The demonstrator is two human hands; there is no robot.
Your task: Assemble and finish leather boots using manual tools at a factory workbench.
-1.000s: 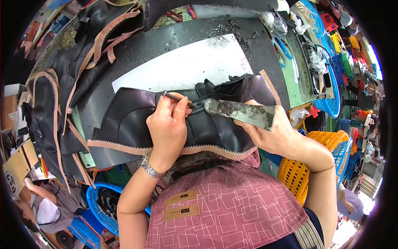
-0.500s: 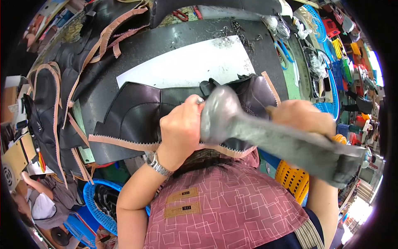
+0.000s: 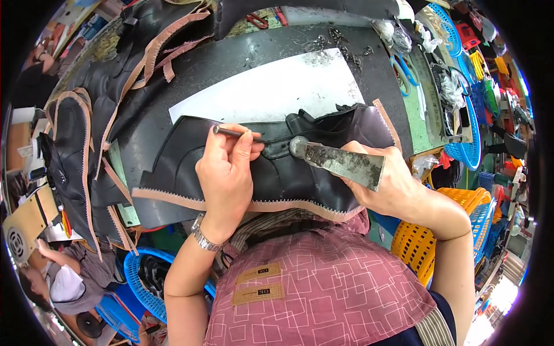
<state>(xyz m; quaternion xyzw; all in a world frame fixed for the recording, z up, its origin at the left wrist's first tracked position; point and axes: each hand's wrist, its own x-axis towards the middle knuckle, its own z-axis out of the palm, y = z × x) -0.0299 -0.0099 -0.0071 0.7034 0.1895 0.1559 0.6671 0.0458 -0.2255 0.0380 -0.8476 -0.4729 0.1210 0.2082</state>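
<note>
A black leather shoe upper (image 3: 268, 184) with a tan zigzag-edged lining lies across the dark work surface (image 3: 277, 49) in front of me. My left hand (image 3: 222, 173) pinches a dark metal punch (image 3: 229, 132), tilted nearly sideways above the upper. In my right hand (image 3: 395, 184) is a hammer (image 3: 346, 163), its handle mostly hidden beneath the head and fingers. The hammer's round face is low over the middle of the upper, beside a black strap; I cannot tell whether it touches. Beneath the upper's far edge shows a white sheet (image 3: 254, 89).
More black leather pieces with tan edging (image 3: 69, 144) are heaped at the left. Blue-handled scissors (image 3: 405, 75) lie on the right, near plastic bags (image 3: 395, 36). A yellow basket (image 3: 411, 248) and a blue basket (image 3: 134, 274) stand below table level. Another person (image 3: 69, 282) sits at far left.
The hammer has come down from a raised, blurred position to low over the upper. My left hand has shifted left and turned, tipping the punch sideways.
</note>
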